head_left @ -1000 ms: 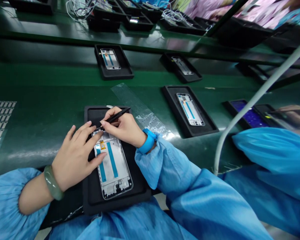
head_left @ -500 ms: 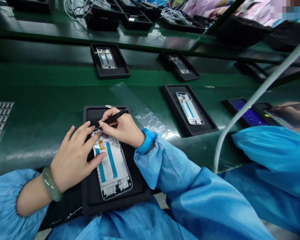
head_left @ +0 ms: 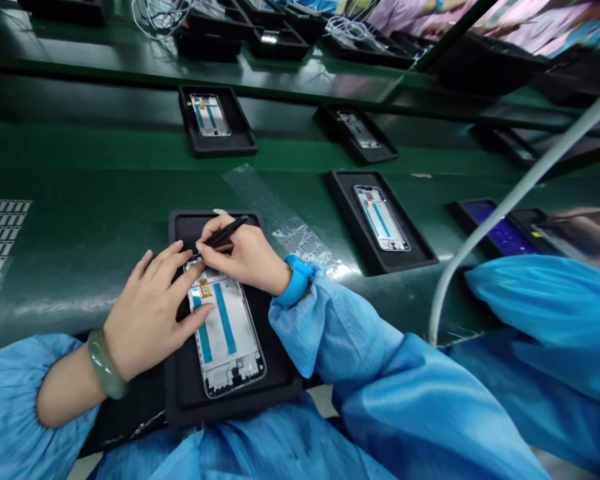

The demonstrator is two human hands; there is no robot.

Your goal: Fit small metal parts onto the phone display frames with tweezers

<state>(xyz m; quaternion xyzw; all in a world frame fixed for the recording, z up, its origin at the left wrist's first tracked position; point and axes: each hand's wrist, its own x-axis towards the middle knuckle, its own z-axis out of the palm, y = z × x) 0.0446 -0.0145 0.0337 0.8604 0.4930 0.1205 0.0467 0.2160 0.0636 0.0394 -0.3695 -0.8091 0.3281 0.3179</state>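
A silvery phone frame (head_left: 240,333) with two blue strips and a small orange flex piece lies in a black foam tray (head_left: 185,393) in front of me. My left hand (head_left: 153,310) is open, its fingers spread over the frame's upper left part, with fingertips at its top edge. In my right hand (head_left: 243,257) a slim black pen-shaped tool (head_left: 225,232) is pinched. Its tip points down and left at the frame's top edge, close to my left fingertips. My fingers partly hide what the tip touches.
Beyond, three more trays hold phone frames (head_left: 383,219) (head_left: 210,115) (head_left: 359,130). Clear plastic film (head_left: 280,213) lies behind my tray, and a sheet of small labels (head_left: 3,233) at left. A pale curved tube (head_left: 460,260) rises at right, near a co-worker's blue sleeve (head_left: 545,287).
The black tool has shifted slightly left and down at its rear end in my right hand. My left hand stays in place on the phone frame; the view has moved a little.
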